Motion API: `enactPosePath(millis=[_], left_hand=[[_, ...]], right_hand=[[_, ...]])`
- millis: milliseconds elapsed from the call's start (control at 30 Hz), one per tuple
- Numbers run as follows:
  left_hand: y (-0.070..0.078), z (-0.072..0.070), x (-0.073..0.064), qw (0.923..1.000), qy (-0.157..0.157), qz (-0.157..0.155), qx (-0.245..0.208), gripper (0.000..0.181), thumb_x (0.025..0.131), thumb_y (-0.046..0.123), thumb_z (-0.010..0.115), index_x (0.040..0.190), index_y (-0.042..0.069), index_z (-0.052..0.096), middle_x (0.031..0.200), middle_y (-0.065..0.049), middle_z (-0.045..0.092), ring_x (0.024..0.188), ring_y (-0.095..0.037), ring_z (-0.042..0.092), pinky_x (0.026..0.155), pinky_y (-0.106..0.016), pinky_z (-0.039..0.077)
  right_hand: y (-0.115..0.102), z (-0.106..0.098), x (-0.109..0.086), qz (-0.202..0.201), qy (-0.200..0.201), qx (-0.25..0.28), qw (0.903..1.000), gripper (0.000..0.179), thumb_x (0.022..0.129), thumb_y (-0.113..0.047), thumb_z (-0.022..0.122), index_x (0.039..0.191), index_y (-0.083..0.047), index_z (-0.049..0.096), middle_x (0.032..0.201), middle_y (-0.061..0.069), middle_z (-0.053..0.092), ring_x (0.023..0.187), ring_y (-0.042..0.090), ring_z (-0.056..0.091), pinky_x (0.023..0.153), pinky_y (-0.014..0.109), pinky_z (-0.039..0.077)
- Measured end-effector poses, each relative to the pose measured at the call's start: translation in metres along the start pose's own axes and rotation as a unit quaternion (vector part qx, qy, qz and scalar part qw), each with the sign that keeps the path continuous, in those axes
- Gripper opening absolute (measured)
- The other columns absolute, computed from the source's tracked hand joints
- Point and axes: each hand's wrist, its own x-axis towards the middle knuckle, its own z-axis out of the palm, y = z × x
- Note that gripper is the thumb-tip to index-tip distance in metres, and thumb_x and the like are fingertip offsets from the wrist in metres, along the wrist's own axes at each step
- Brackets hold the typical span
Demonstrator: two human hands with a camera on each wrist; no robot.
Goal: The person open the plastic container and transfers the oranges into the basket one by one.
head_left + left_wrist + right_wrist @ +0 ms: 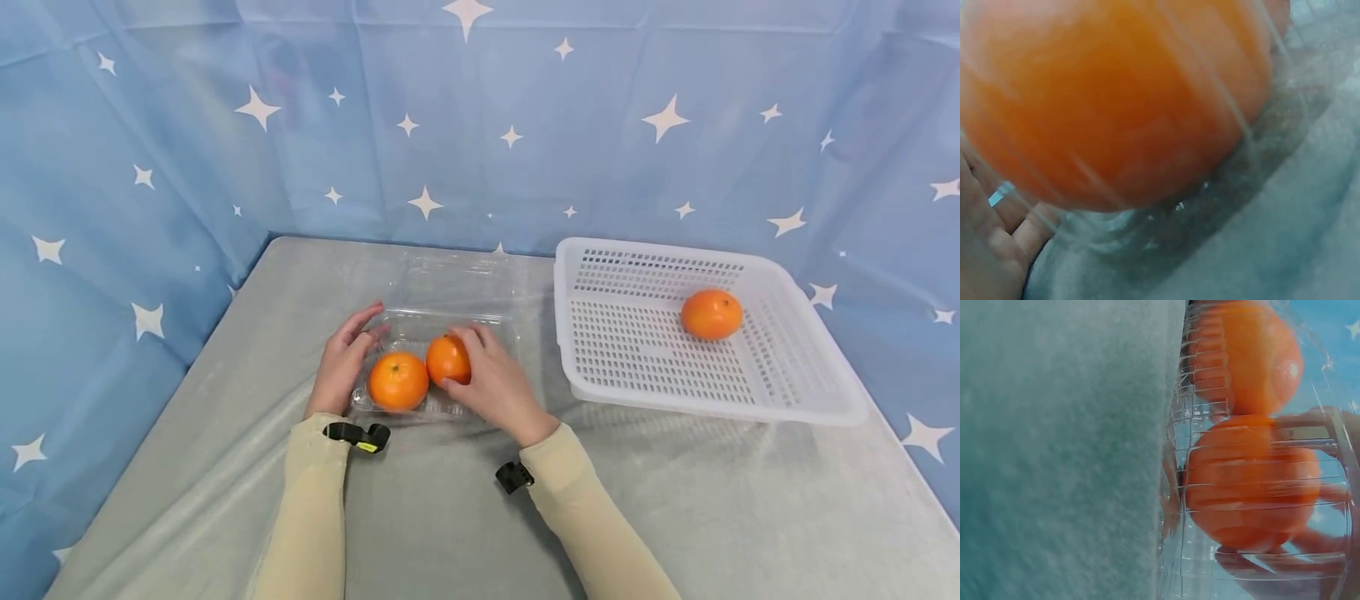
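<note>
A clear plastic clamshell box [411,332] lies open in the middle of the table, its lid [453,283] folded back towards the curtain. Inside are two oranges side by side. My right hand [498,385] grips the right orange [448,360], fingers over its far side and thumb at the near side. The left orange [397,381] sits untouched in the near left corner. My left hand [345,358] rests along the box's left side with fingers loosely extended. Through the clear wall, the left wrist view shows an orange [1116,106] close up.
A white plastic basket [600,392] with slotted walls stands to the right, holding one orange [712,315]. Grey cloth [435,517] covers the table. A blue curtain [480,100] with white stars hangs behind and at both sides.
</note>
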Motion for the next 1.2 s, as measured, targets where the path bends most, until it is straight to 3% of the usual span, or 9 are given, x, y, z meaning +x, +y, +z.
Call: enactPosePath(millis=[267,733,900,1067,1200], left_hand=[[0.0001,-0.0009,-0.0016,0.9999,-0.003,-0.012,0.005,0.039,0.092,0.018,0.044,0.131,0.020,0.046,0.134,0.017,0.039,0.111,-0.012,0.050,0.096,-0.037,0.035],[-0.0015,0.0006,-0.0004,1.0000,0.000,0.002,0.003,0.038,0.092,0.018,0.044,0.130,0.019,0.047,0.134,0.016,0.039,0.113,-0.015,0.050,0.095,-0.038,0.036],[-0.0036,0.0005,0.0001,1.0000,-0.001,0.001,-0.003,0.038,0.092,0.018,0.045,0.130,0.018,0.047,0.134,0.015,0.039,0.112,-0.015,0.050,0.095,-0.037,0.037],[-0.0043,0.0016,-0.0004,1.0000,0.003,-0.002,0.002,0.038,0.092,0.019,0.045,0.130,0.019,0.047,0.134,0.016,0.039,0.111,-0.015,0.051,0.095,-0.038,0.037],[-0.0034,0.0009,-0.0002,1.0000,0.006,0.002,0.006,0.038,0.092,0.019,0.045,0.130,0.019,0.047,0.134,0.016,0.039,0.112,-0.016,0.050,0.095,-0.039,0.036]], right_hand=[[-0.0012,0.0012,-0.0017,-0.011,0.003,-0.028,0.9995,0.057,0.072,-0.036,0.070,0.124,-0.023,0.049,0.122,0.003,0.038,0.094,0.017,0.049,0.074,0.033,0.046],[-0.0007,0.0015,-0.0015,-0.007,-0.017,-0.046,0.9988,0.059,0.073,-0.038,0.070,0.125,-0.028,0.044,0.131,0.000,0.038,0.103,0.019,0.049,0.074,0.040,0.047],[0.0009,0.0028,-0.0029,-0.017,-0.019,-0.061,0.9978,0.067,0.071,-0.038,0.072,0.129,-0.027,0.042,0.129,0.001,0.038,0.100,0.018,0.050,0.073,0.038,0.047],[0.0010,0.0048,-0.0045,-0.002,-0.023,-0.062,0.9978,0.080,0.067,-0.041,0.075,0.135,-0.023,0.037,0.124,0.004,0.035,0.093,0.017,0.049,0.065,0.034,0.048],[-0.0008,0.0052,-0.0041,0.002,-0.022,-0.053,0.9983,0.078,0.065,-0.042,0.076,0.131,-0.024,0.040,0.122,0.005,0.033,0.092,0.017,0.047,0.062,0.033,0.047]])
